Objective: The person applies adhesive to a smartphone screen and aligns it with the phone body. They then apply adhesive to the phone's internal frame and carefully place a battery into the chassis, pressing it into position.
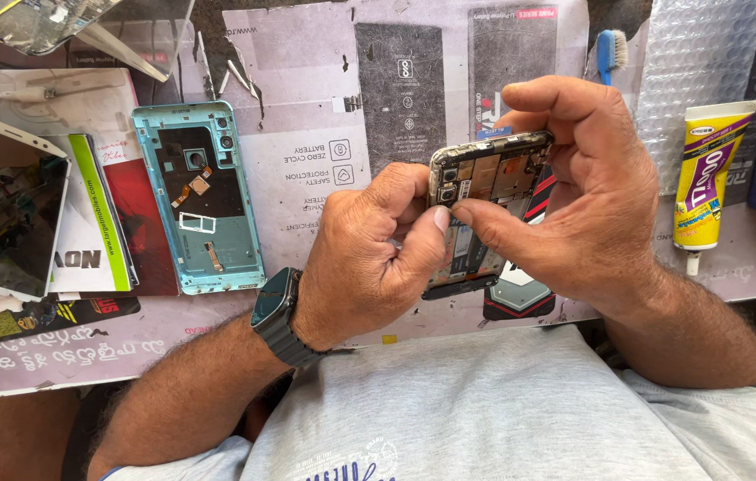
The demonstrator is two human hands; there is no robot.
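An opened phone body, its circuit board and camera parts exposed, is held tilted above the worktop. My left hand, with a dark watch on the wrist, grips its left side, thumb pressed near the camera area. My right hand wraps around the right side and top edge, thumb and fingers pinching the frame. The lower part of the phone is hidden behind my hands.
A light blue phone back shell lies to the left. A yellow glue tube stands at the right beside bubble wrap. A blue toothbrush lies at the top. A cracked screen panel and leaflets sit far left.
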